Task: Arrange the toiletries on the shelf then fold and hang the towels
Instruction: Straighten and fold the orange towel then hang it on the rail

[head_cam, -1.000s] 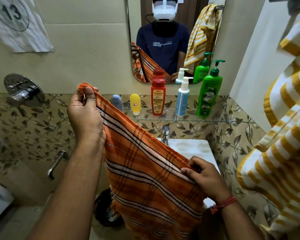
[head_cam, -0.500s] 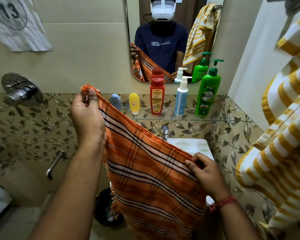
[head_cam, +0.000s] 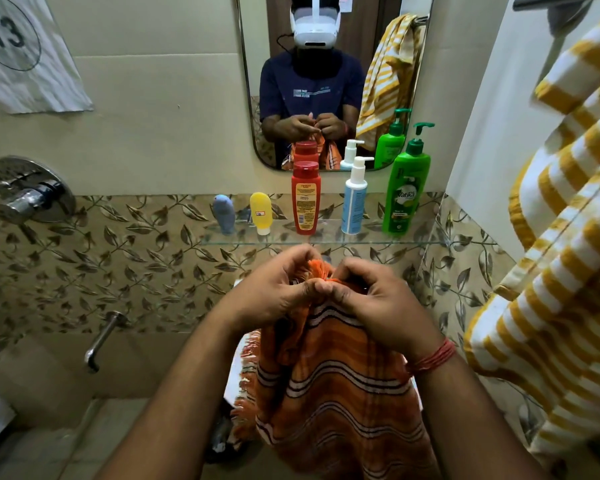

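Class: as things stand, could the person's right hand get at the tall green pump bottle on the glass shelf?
Probably not yet: the right hand pinches the orange striped towel together with the left hand. Nothing blocks the tall green pump bottle.

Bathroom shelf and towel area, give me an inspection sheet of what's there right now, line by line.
Surface: glass shelf under the mirror.
Job's things: blue tube, yellow tube, red bottle, white pump bottle, green pump bottle upright in a row; orange towel held doubled; yellow striped towel hanging at right.
Clutter: nothing seen.
Grippers: left hand and right hand pinch the towel's top together.
Cables: nothing seen.
Surroundings: leaf-pattern tiles, wall tap, spout, paper numbered 13.
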A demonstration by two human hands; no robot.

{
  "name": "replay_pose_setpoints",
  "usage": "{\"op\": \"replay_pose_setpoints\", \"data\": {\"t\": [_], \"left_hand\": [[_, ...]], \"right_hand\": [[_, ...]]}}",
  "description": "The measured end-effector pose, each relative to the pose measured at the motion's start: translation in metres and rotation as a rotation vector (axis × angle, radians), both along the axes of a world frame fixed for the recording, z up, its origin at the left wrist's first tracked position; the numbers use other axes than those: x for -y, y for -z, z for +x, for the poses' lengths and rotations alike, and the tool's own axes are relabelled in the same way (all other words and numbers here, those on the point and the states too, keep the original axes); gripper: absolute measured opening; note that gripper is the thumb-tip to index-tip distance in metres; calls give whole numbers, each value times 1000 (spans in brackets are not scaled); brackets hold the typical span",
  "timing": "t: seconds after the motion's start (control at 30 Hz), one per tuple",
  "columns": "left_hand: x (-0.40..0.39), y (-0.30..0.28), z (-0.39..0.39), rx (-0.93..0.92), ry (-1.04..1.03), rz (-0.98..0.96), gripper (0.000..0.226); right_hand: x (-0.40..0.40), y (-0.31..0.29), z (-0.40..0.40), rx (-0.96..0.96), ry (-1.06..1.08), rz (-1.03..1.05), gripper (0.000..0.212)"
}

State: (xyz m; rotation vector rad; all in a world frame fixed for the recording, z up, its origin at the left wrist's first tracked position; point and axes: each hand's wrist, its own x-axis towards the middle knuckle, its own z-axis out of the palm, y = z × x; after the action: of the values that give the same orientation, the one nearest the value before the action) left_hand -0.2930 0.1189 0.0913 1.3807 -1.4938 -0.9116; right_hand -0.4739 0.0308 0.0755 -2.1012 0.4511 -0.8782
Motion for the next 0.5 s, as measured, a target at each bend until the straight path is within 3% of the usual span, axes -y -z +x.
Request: {"op": "replay_pose_setpoints", "data": {"t": [0.2,0.5], "left_hand": [[4,5,3,-19,96,6,14],[10,13,-1,-36,105,20,16]], "right_hand": [[10,-3,-6,-65,-84,12,26],[18,0,-14,-97,-136,26,20]]}}
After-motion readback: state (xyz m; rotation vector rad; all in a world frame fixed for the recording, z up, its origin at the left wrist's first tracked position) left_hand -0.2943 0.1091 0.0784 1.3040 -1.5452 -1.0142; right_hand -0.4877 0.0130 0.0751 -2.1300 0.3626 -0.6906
